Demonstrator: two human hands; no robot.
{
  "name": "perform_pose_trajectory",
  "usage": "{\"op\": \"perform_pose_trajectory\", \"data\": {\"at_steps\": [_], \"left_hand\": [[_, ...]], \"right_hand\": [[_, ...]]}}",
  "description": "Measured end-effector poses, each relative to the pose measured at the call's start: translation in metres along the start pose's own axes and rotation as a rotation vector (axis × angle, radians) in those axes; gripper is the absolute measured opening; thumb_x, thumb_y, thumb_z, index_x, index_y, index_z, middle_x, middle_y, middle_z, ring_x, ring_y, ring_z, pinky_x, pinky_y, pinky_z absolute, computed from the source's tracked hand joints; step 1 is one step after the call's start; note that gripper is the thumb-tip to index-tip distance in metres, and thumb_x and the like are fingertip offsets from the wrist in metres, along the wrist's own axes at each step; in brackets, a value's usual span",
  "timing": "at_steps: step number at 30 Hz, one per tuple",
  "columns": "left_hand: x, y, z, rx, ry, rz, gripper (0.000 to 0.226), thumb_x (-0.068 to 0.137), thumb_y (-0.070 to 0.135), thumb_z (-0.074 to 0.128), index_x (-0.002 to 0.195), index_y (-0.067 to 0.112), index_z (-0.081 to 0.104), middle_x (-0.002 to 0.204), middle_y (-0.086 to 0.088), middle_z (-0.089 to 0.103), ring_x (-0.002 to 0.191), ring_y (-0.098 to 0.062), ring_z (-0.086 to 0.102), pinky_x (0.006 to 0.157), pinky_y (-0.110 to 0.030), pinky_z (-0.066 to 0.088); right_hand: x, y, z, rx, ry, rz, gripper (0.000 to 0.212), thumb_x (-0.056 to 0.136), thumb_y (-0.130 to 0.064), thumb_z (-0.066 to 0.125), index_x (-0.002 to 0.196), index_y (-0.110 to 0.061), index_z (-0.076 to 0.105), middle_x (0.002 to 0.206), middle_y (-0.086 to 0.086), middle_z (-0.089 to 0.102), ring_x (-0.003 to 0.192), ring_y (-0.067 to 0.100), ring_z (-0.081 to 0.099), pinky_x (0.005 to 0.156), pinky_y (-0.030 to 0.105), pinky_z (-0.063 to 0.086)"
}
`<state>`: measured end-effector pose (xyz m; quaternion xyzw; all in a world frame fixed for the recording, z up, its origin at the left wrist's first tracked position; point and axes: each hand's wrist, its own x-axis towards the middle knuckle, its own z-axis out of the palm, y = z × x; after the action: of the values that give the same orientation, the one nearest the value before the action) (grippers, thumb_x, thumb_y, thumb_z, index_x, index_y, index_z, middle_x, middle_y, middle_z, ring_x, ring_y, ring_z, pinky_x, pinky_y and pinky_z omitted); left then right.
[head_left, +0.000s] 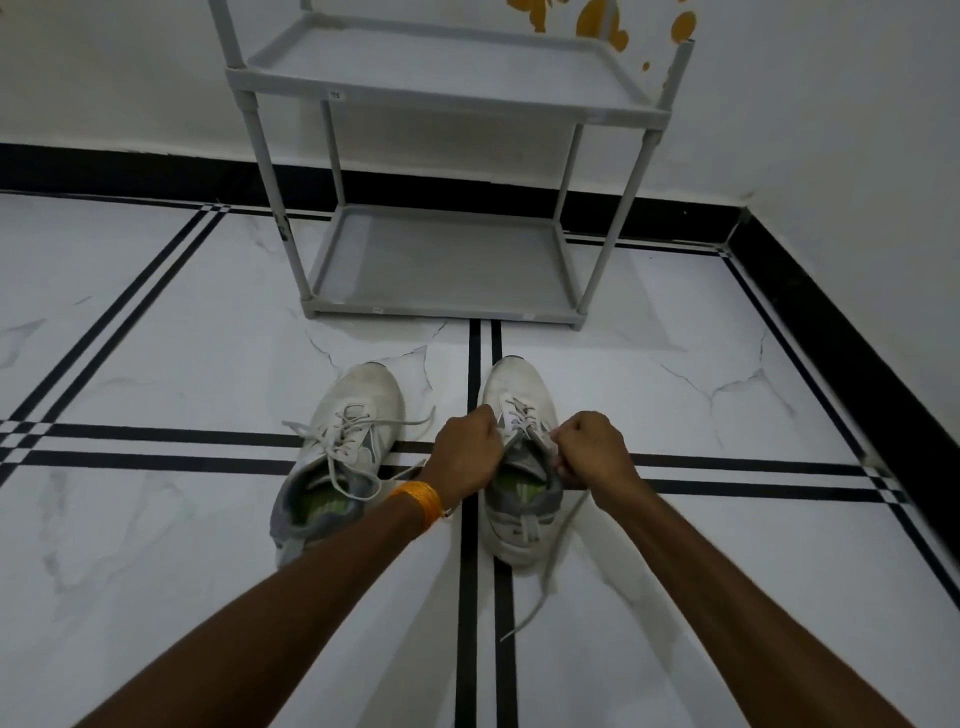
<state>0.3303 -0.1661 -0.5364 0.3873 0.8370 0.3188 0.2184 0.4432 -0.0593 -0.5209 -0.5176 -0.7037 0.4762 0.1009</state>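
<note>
Two white sneakers with grey collars and green insoles stand side by side on the floor, toes pointing away from me. The left sneaker (347, 457) lies untied, its laces spread loose. My left hand (464, 452), with an orange thread band on the wrist, grips the left side of the right sneaker (517, 395) at its tongue and laces. My right hand (592, 449) pinches the lace at that shoe's right side. A loose lace end (545, 587) trails toward me over the tiles.
A grey plastic shoe rack (441, 265) with bare shelves stands against the white wall just beyond the shoes. The floor is white marble tile with black stripe lines (470, 597). A black skirting (841, 322) runs along both walls, meeting at the corner on the right.
</note>
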Motion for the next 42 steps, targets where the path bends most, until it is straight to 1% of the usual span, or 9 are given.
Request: {"op": "perform_pose_trajectory", "data": {"at_steps": [5,8,12,22,28,31,35,39,42], "left_hand": [[-0.003,0.001,-0.004,-0.626,-0.036,-0.408,0.019,0.083,0.016,0.058,0.066,0.010,0.058,0.063,-0.005,0.054,0.060,-0.018,0.047,0.052,-0.026,0.039],[-0.007,-0.001,-0.003,-0.808,-0.016,-0.463,0.017,0.077,0.003,0.068,0.063,0.007,0.058,0.059,-0.003,0.058,0.054,-0.013,0.053,0.047,-0.019,0.044],[-0.010,-0.002,0.003,-0.746,0.068,-0.402,0.044,0.071,-0.014,0.069,0.048,0.013,0.044,0.032,0.009,0.046,0.038,-0.008,0.046,0.035,-0.013,0.038],[-0.010,-0.009,0.012,-0.568,0.143,-0.363,0.035,0.065,-0.004,0.077,0.051,0.012,0.049,0.055,-0.005,0.053,0.055,-0.018,0.052,0.054,-0.029,0.050],[-0.020,-0.008,-0.005,-0.173,0.128,-0.087,0.035,0.079,0.032,0.072,0.055,0.022,0.049,0.055,0.005,0.052,0.056,-0.011,0.051,0.052,-0.023,0.039],[-0.017,-0.005,-0.038,0.022,0.168,-0.005,0.040,0.082,0.033,0.067,0.050,0.020,0.046,0.049,0.006,0.047,0.053,-0.013,0.048,0.053,-0.022,0.035],[-0.010,0.014,-0.077,0.053,0.333,0.130,0.045,0.080,0.036,0.067,0.045,0.017,0.046,0.048,0.003,0.046,0.062,-0.021,0.052,0.062,-0.028,0.044],[-0.014,0.050,-0.088,-0.109,0.007,0.374,0.036,0.086,0.038,0.067,0.071,0.006,0.064,0.073,-0.007,0.064,0.068,-0.019,0.060,0.063,-0.034,0.046],[-0.015,0.058,-0.077,0.263,-0.022,0.704,0.028,0.091,0.038,0.060,0.088,0.011,0.067,0.094,-0.003,0.068,0.079,-0.019,0.064,0.066,-0.032,0.051]], "right_hand": [[0.000,0.012,0.005,0.517,-0.152,0.291,0.035,0.076,0.003,0.073,0.062,-0.012,0.045,0.052,0.004,0.040,0.035,0.008,0.029,0.031,0.019,0.023],[-0.003,0.013,0.015,0.540,-0.118,0.327,0.037,0.066,0.004,0.081,0.057,-0.011,0.048,0.048,0.005,0.045,0.033,0.010,0.031,0.031,0.020,0.025],[-0.008,0.008,0.024,0.413,-0.018,0.275,0.037,0.056,0.002,0.086,0.048,-0.012,0.052,0.046,0.004,0.054,0.044,0.020,0.046,0.046,0.030,0.040],[-0.017,0.006,0.032,0.209,0.140,0.152,0.039,0.054,-0.008,0.088,0.046,-0.014,0.050,0.050,0.002,0.053,0.048,0.016,0.046,0.047,0.025,0.038],[-0.019,-0.004,0.014,0.061,0.070,-0.016,0.033,0.063,-0.009,0.082,0.051,-0.015,0.052,0.058,0.004,0.058,0.058,0.020,0.056,0.051,0.028,0.043],[-0.016,-0.025,-0.017,-0.086,-0.105,-0.053,0.033,0.071,-0.021,0.080,0.054,-0.013,0.052,0.062,0.004,0.056,0.061,0.018,0.053,0.056,0.028,0.041],[-0.018,-0.068,-0.056,-0.166,-0.082,-0.145,0.026,0.081,-0.029,0.073,0.068,-0.009,0.062,0.067,0.002,0.057,0.063,0.012,0.050,0.065,0.029,0.040],[-0.030,-0.110,-0.064,-0.051,-0.164,-0.328,0.025,0.089,-0.030,0.064,0.078,-0.008,0.065,0.073,0.004,0.064,0.069,0.013,0.057,0.066,0.030,0.046],[-0.039,-0.134,-0.055,-0.150,-0.212,-0.505,0.033,0.092,-0.031,0.061,0.067,-0.010,0.057,0.061,0.003,0.053,0.056,0.012,0.050,0.058,0.026,0.042]]}}
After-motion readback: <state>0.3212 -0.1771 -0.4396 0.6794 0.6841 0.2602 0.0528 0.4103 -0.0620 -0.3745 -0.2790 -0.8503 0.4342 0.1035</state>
